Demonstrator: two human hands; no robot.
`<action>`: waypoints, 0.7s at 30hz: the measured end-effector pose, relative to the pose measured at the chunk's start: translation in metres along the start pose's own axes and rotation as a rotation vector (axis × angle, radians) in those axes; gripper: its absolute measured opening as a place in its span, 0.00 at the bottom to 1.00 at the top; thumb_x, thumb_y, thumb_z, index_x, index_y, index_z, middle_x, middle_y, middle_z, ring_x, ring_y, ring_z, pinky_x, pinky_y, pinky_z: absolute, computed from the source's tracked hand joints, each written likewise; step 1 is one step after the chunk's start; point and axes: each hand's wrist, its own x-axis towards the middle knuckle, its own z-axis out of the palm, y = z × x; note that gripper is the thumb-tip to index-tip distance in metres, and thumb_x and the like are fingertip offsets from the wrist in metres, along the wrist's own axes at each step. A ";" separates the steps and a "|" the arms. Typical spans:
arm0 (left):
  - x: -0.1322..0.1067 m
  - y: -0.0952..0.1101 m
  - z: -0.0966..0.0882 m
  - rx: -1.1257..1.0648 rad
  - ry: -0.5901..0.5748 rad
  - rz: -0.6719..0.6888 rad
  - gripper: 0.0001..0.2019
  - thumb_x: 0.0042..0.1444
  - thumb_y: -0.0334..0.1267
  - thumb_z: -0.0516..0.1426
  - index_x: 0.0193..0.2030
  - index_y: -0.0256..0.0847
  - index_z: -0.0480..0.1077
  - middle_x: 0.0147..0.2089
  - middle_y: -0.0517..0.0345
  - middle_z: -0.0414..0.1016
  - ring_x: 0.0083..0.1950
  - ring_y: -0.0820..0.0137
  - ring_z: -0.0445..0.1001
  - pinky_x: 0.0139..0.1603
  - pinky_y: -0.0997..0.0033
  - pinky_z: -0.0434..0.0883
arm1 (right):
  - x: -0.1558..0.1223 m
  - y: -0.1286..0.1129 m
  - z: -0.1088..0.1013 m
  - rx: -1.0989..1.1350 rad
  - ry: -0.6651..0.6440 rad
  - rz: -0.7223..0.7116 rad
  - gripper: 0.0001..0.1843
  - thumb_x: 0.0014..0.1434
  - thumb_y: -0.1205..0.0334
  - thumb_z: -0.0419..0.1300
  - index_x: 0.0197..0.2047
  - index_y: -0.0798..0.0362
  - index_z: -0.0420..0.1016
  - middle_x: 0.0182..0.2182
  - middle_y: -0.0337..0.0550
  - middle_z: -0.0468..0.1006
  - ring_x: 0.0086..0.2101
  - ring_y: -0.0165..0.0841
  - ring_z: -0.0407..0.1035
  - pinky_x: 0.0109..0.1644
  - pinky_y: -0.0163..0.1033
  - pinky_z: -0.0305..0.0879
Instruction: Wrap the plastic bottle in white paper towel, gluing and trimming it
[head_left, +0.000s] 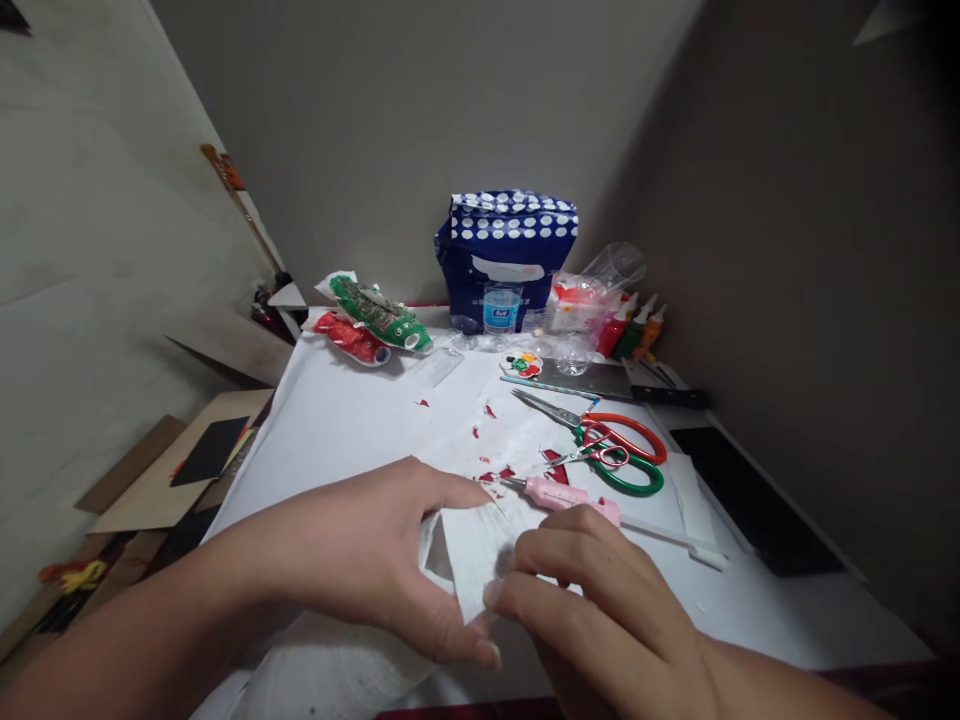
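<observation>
In the head view, my left hand (375, 545) curves round a white papery piece (474, 555), thumb below it and fingers above. The piece looks folded or tube-like, with a dark hollow on its left side. My right hand (592, 590) is closed in a pinch at the lower right edge of the same piece. Beneath my left forearm lies a larger whitish, translucent sheet or form (337, 665), partly hidden. Just beyond my right hand rests a pink glue gun (566, 497) with a metal tip pointing left. Small red scraps (555, 465) lie near the tip.
Large scissors (630, 470) and small red-handled scissors (600, 445) lie right of centre, below a knife (600, 378). Behind stand a blue bag (517, 250), paint bottles (634, 335) and a clear cup (619, 265). Green (382, 312) and red (349, 338) fish figures lie at back left.
</observation>
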 end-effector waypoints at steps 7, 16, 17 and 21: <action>-0.001 0.000 -0.002 -0.057 -0.046 -0.007 0.22 0.38 0.48 0.67 0.42 0.42 0.76 0.33 0.61 0.76 0.35 0.66 0.72 0.30 0.75 0.66 | -0.009 0.003 -0.008 -0.076 -0.017 -0.078 0.10 0.64 0.70 0.55 0.42 0.59 0.78 0.31 0.46 0.77 0.32 0.33 0.69 0.35 0.38 0.71; -0.007 -0.002 -0.002 0.015 -0.016 0.034 0.25 0.36 0.47 0.68 0.43 0.43 0.76 0.35 0.61 0.76 0.36 0.65 0.73 0.30 0.76 0.66 | -0.007 0.011 -0.007 -0.250 -0.009 -0.196 0.14 0.63 0.60 0.57 0.46 0.59 0.77 0.41 0.48 0.70 0.43 0.38 0.67 0.48 0.45 0.70; -0.007 -0.003 -0.002 0.014 -0.024 0.040 0.25 0.35 0.46 0.68 0.44 0.44 0.76 0.35 0.62 0.76 0.37 0.65 0.73 0.30 0.76 0.66 | -0.006 0.012 -0.007 -0.264 -0.015 -0.215 0.14 0.62 0.59 0.57 0.46 0.58 0.78 0.41 0.48 0.70 0.43 0.37 0.67 0.48 0.45 0.69; -0.005 -0.005 -0.003 -0.038 -0.049 0.029 0.30 0.31 0.43 0.70 0.47 0.46 0.76 0.36 0.62 0.77 0.35 0.66 0.73 0.28 0.77 0.66 | -0.006 0.019 -0.006 -0.331 0.019 -0.272 0.14 0.63 0.55 0.58 0.42 0.55 0.80 0.40 0.47 0.71 0.39 0.36 0.65 0.45 0.43 0.69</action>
